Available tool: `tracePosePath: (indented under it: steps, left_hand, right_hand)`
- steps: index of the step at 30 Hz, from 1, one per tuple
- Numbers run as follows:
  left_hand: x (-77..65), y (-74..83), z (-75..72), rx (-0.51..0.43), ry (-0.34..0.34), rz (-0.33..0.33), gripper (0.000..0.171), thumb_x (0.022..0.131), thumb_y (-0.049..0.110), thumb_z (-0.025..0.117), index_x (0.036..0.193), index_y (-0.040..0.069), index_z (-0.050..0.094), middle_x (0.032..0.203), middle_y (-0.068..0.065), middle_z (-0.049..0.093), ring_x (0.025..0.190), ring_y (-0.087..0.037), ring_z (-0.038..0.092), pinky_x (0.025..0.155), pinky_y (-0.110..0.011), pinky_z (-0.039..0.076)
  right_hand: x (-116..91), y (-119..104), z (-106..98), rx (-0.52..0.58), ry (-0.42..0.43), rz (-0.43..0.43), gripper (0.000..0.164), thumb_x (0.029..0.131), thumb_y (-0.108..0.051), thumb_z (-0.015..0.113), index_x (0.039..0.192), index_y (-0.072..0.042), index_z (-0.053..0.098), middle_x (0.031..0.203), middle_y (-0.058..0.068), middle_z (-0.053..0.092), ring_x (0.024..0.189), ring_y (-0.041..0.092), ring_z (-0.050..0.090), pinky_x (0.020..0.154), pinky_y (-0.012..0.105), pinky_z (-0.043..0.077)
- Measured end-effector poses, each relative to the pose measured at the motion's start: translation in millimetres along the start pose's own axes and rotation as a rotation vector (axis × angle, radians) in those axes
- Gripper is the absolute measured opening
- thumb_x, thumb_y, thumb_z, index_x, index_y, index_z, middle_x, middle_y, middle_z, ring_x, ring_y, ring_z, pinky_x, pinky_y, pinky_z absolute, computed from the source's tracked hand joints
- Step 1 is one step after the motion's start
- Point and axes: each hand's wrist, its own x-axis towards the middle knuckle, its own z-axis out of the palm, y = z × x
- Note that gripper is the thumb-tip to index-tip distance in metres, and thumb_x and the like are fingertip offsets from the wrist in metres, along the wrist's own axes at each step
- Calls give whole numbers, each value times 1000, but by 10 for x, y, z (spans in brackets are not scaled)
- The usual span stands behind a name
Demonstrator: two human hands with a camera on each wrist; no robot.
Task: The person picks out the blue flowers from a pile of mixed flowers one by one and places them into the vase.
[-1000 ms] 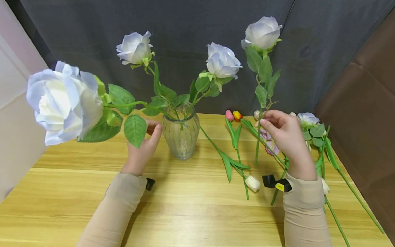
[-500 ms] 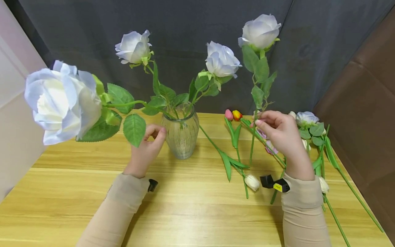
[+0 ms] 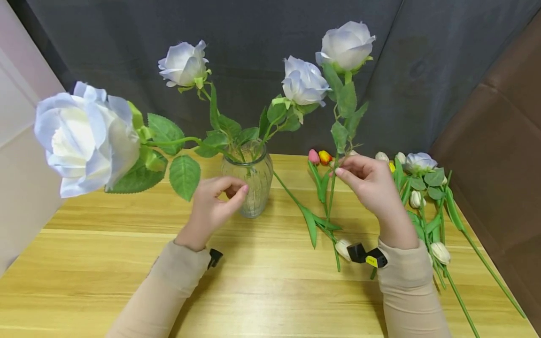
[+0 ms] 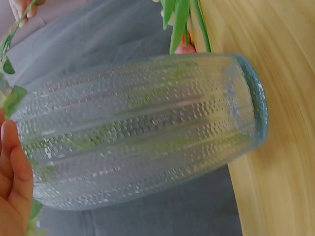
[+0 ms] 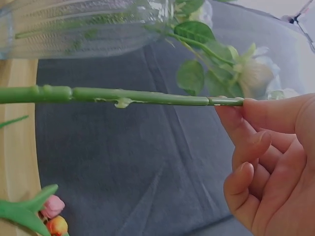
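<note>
My right hand [image 3: 367, 185] pinches the green stem [image 5: 142, 96] of a pale blue-white rose [image 3: 346, 47] between thumb and fingertips. The rose stands nearly upright, bloom at the top, to the right of the vase. My left hand [image 3: 215, 206] holds nothing; its fingers are loosely bent in front of the ribbed glass vase [image 3: 259, 188], overlapping its left side in the head view. The left wrist view shows the vase [image 4: 142, 128] filling the middle, with fingers [image 4: 19, 167] at the left edge. Three similar roses stand in the vase, the largest bloom [image 3: 84, 141] leaning left toward the camera.
On the wooden table [image 3: 270, 291], a white tulip [image 3: 343, 249] lies right of the vase, near a pink tulip [image 3: 313, 156] and a red-yellow tulip [image 3: 325, 157]. Several more flowers lie at the right, including another rose [image 3: 419, 163]. A dark curtain [image 3: 253, 28] hangs behind.
My right hand has carried the rose left, toward the vase. My left hand has moved right, from beside the vase to in front of it. The vase stays in place.
</note>
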Motion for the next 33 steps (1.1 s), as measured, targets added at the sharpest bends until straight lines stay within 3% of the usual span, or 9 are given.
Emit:
tracePosePath:
  steps: [6,11,23,33]
  left_hand:
    - [23,46,61,0,-24,21,8,80,-6,65,81,-1,72,68,-1,65,56,-10,56,54,-20,47]
    - [18,74,109,-25,-37,20,9,80,-8,66,84,-3,72,71,-2,67,57,-10,58,53,-20,48]
    - [-23,130,248,-54,-66,-56,12,80,-5,71,91,0,74,76,-2,69,59,-10,59,53,-23,50]
    - [-74,166,388,-90,-196,-159,17,85,4,72,102,0,72,87,-3,71,74,-11,65,60,-26,53]
  right_hand:
    - [5,-19,99,-18,20,-65,7,89,-2,67,85,0,72,54,4,44,46,16,31,44,27,28]
    - [-13,-46,157,-27,9,-64,6,89,-3,67,86,0,72,58,3,49,47,16,33,45,26,29]
    - [-46,-112,347,-19,-28,-90,6,87,1,67,84,-1,72,52,1,44,45,14,32,43,25,27]
    - [-66,-151,463,13,-53,-114,6,87,1,68,86,-1,73,53,0,46,43,15,33,41,25,27]
